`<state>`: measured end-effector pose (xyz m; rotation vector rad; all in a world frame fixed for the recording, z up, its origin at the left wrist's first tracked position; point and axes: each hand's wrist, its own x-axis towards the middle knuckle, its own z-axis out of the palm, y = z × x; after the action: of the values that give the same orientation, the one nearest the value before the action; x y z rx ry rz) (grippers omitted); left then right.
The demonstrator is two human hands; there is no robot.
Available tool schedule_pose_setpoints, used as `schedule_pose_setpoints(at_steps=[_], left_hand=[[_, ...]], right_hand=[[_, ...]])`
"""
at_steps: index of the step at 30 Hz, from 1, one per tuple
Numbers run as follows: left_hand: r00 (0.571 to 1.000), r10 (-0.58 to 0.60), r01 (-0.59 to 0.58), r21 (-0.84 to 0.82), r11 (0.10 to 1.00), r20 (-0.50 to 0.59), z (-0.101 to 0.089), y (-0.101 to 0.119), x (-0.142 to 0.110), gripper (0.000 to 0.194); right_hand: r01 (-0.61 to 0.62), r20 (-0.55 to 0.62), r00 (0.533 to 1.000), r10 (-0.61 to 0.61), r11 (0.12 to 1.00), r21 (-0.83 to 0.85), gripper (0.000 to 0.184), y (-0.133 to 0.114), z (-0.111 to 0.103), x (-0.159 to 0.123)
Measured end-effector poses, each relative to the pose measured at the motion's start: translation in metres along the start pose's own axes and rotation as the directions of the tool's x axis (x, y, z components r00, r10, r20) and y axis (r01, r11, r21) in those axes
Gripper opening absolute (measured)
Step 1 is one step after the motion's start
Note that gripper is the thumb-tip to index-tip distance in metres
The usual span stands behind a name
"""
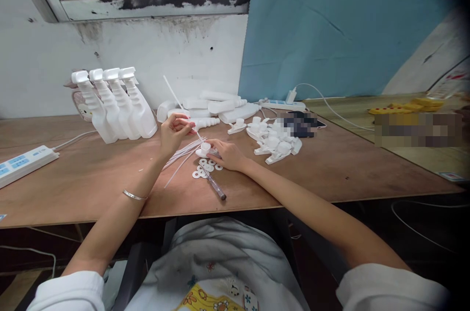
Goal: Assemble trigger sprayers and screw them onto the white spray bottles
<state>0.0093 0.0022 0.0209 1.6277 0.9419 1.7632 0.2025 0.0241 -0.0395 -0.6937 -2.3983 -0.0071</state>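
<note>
My left hand (176, 131) pinches a thin white plastic tube (172, 89), which slants up to the left above the fingers. The tube's lower end meets a white spray trigger head (204, 150). My right hand (226, 154) steadies that head on the table, fingers closed around its right side. More loose tubes (179, 154) lie beneath my left hand. Several flat white washers (205, 168) are scattered just in front of the head. Across them rests a screwdriver (216, 186) with a clear handle, pointing away from me.
Several white spray bottles (125, 110) stand upright at the back left. Bottles without heads (220, 105) lie along the wall. A pile of trigger heads (275, 139) sits right of my hands. Power strips (25, 164) and a cable lie at the left and back.
</note>
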Motion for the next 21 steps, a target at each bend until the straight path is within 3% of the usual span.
schedule_pose_setpoints(at_steps=[7,12,21], left_hand=[[0.986,-0.047,0.033,0.092,0.995,0.161,0.008,-0.01,-0.007,0.027],[0.985,-0.015,-0.016,0.176,0.984,0.174,0.013,-0.015,-0.009,0.025],[0.97,-0.027,-0.007,0.138,0.99,0.24,0.017,-0.025,-0.01,0.027]], right_hand=[[0.001,-0.018,1.0,-0.001,0.999,-0.034,0.038,0.0,0.001,0.0],[-0.012,-0.013,1.0,0.011,0.999,-0.032,0.037,0.0,0.001,0.001],[-0.021,-0.015,1.0,0.021,1.0,0.002,0.042,0.001,0.002,0.0]])
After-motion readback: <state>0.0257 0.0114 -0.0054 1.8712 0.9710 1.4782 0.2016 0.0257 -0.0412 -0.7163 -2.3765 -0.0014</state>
